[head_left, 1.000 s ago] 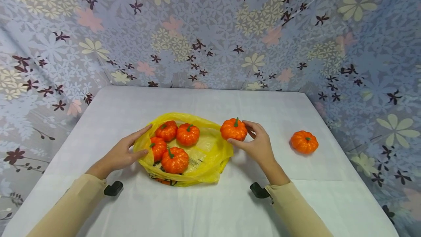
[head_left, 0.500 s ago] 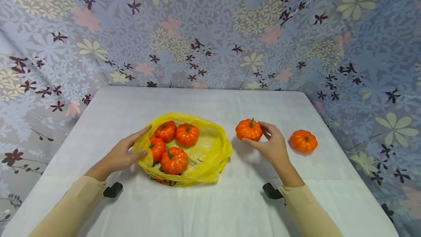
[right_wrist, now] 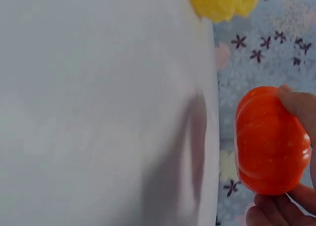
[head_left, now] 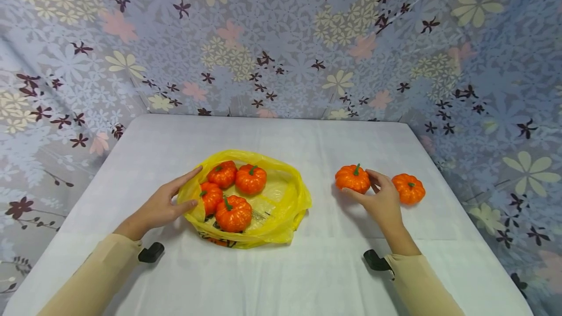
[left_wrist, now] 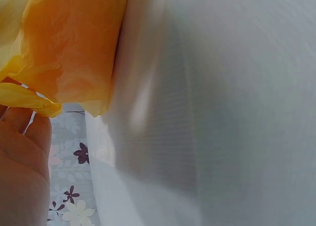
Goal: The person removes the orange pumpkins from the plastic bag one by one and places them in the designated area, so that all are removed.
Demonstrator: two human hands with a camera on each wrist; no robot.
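Note:
A yellow plastic bag (head_left: 281, 230) lies wide open on the white table, with several small orange pumpkins (head_left: 233, 214) inside. My left hand (head_left: 160, 204) holds the bag's left rim between thumb and fingers; in the left wrist view the yellow film (left_wrist: 29, 98) covers the fingertips. To the right of the bag, my right hand (head_left: 384, 204) grips another small pumpkin (head_left: 352, 178) with a green stem. Its thumb and fingers press opposite sides of the pumpkin (right_wrist: 271, 142) in the right wrist view. The pumpkin is raised over the table, its shadow below.
One more pumpkin (head_left: 409, 189) lies on the table just right of my right hand. The white-covered table (head_left: 281, 282) backs onto a flowered cloth (head_left: 281, 38). Black wrist mounts (head_left: 376, 260) stick out from the beige sleeves.
My right hand has carried its pumpkin rightward, from beside the bag's right rim toward the lone pumpkin, and slightly lower. The left hand and bag have stayed in place.

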